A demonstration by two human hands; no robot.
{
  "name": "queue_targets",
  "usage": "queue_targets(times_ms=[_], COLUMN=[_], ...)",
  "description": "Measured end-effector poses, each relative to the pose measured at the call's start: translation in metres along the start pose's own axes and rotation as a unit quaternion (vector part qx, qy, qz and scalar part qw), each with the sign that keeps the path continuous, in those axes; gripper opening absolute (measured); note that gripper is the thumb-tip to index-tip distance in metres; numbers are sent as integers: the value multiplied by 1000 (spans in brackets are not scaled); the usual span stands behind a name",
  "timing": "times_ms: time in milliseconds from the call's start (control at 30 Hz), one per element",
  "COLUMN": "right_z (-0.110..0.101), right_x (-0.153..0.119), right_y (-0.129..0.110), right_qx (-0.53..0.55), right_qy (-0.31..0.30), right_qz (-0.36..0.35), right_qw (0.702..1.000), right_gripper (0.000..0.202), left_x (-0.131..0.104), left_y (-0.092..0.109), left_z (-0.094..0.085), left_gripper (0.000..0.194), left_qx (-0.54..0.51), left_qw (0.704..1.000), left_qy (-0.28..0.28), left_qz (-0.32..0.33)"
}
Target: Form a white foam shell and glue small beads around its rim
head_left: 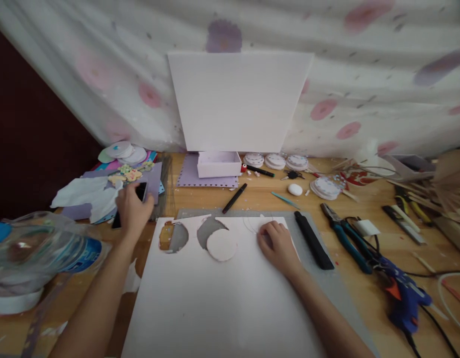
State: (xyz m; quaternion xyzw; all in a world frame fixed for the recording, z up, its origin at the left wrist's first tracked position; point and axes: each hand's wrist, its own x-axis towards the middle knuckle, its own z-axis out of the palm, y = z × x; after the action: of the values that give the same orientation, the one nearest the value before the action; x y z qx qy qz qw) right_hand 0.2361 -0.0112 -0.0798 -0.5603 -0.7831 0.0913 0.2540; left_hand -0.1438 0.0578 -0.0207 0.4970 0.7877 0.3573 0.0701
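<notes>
A white foam board (215,303) lies in front of me, with two cut-out holes along its far edge. A loose white disc (222,244) partly overlaps the right one. My right hand (278,246) rests on the board's far right part, fingers bent and slightly apart, beside a thinly drawn circle (250,224); I see nothing held in it. Off the board to the left, my left hand (135,209) closes its fingers and thumb around the sides of a dark phone (141,191), which it partly hides.
A grey cutting mat (337,293) lies under the board, with a black cutter-like tool (314,241) on it. Pliers (345,236) and a blue glue gun (405,298) are right. A plastic bottle (84,254) stands left. A white panel (240,102) leans behind a small box (219,167).
</notes>
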Motion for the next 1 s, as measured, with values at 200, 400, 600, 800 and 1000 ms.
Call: queue_targets(times_ms=[200,400,600,800,1000], right_z=[1,3,2,-1,0], right_x=[-1,-1,0,1,1], right_y=[2,4,5,4,5], right_qx=[26,34,42,47,49], right_qy=[-2,-2,-12,-21,-21], right_qz=[3,12,17,21,25], right_qw=[1000,999,999,998,998], right_gripper=[4,3,3,2,2], left_x=[34,40,45,44,42], left_y=[-34,-42,-42,-35,-30], left_z=[11,14,14,11,11], left_gripper=[81,79,85,89,91], left_qx=[218,305,337,340,325], left_qw=[969,948,939,937,942], left_qy=[24,35,17,-8,-15], left_qz=[-109,-84,-71,-79,-85])
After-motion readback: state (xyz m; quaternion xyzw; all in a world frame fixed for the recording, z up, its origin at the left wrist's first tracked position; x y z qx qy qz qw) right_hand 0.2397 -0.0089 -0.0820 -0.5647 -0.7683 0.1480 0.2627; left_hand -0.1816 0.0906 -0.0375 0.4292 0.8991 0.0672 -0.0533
